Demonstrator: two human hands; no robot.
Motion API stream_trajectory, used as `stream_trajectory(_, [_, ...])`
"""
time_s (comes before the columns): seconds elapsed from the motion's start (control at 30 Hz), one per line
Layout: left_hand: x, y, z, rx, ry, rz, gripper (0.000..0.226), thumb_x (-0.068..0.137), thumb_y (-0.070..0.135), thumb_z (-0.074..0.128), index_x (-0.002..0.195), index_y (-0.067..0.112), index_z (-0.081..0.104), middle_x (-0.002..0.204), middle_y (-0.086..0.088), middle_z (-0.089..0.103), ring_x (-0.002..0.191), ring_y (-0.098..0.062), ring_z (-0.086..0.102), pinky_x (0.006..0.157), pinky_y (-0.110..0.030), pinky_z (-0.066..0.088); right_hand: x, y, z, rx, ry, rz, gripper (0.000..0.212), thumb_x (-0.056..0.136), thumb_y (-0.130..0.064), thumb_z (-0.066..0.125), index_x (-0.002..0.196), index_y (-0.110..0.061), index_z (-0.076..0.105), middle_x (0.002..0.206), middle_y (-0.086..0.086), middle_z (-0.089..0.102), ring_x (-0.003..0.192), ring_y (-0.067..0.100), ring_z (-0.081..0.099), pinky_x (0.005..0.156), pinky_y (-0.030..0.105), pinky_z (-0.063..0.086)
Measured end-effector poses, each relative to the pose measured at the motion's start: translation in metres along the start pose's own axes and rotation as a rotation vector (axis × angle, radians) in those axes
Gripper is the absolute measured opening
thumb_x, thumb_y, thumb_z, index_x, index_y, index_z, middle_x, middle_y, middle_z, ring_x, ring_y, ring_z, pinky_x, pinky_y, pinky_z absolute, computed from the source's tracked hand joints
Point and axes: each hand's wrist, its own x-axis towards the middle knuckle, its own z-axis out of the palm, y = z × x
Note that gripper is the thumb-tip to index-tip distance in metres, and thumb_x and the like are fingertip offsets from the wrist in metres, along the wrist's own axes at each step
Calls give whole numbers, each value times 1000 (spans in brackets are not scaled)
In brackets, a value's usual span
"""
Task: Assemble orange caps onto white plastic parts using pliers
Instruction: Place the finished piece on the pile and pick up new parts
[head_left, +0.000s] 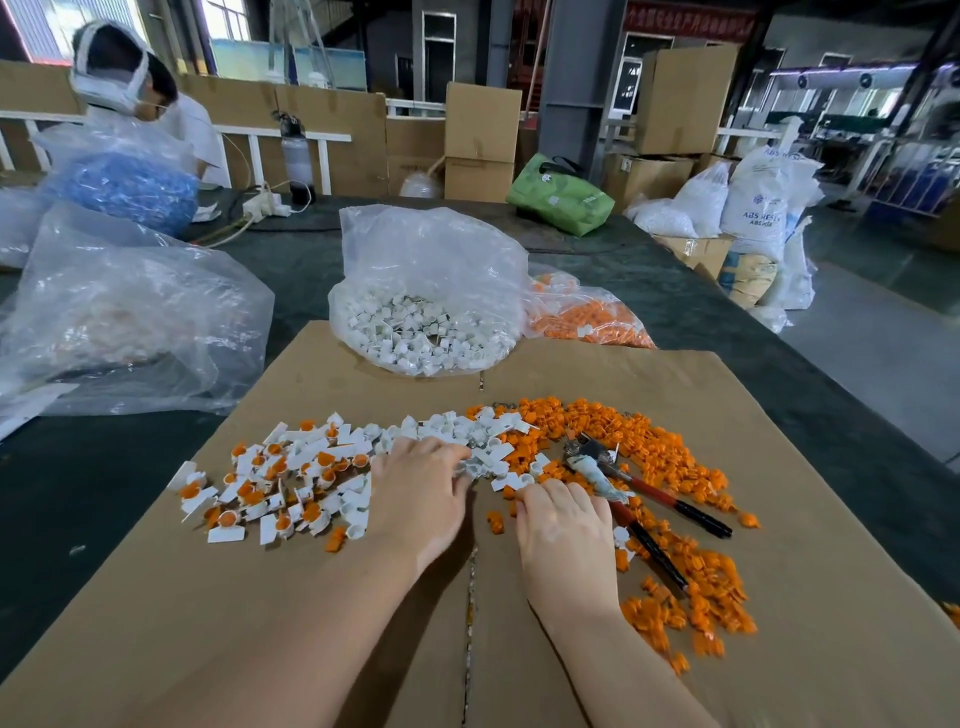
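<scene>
Loose white plastic parts lie in a band across the cardboard sheet. Orange caps are heaped to their right. White parts fitted with orange caps are spread out on the left. My left hand reaches into the white pile, and its fingertips and thumb pinch a white part. My right hand is knuckles up just right of it, fingers curled down to the cardboard beside a white part; what they hold is hidden. The pliers, with red and black handles, lie among the caps, touching neither hand.
A clear bag of white parts stands behind the cardboard, with a bag of orange caps to its right. Large clear bags fill the left of the dark table. A person works at the far left. Boxes and sacks stand beyond.
</scene>
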Motion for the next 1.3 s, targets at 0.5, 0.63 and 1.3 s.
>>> stream_trajectory(0.5, [-9, 13, 5, -142, -126, 99, 27, 92, 32, 56, 116, 24, 63, 102, 4, 54, 96, -12, 55, 80, -22, 43, -2, 1, -1, 51, 13, 59, 21, 62, -5, 83, 65, -15, 65, 63, -1, 59, 58, 19, 57, 56, 34, 49])
stream_trajectory(0.63, [-8, 16, 2, -89, -209, 94, 19, 94, 23, 55, 110, 20, 64, 104, 2, 48, 92, -16, 57, 79, -25, 45, -1, 1, 0, 65, 10, 72, 21, 63, -4, 84, 66, -14, 66, 62, -1, 60, 58, 19, 58, 55, 34, 49])
stream_trajectory(1.3, [-32, 16, 4, -511, -93, -48, 14, 90, 26, 62, 103, 29, 66, 92, 19, 58, 76, 8, 49, 66, 5, 33, -3, 2, -7, 247, -2, 111, 14, 74, -8, 78, 70, -13, 65, 65, -2, 63, 62, 19, 60, 60, 37, 48])
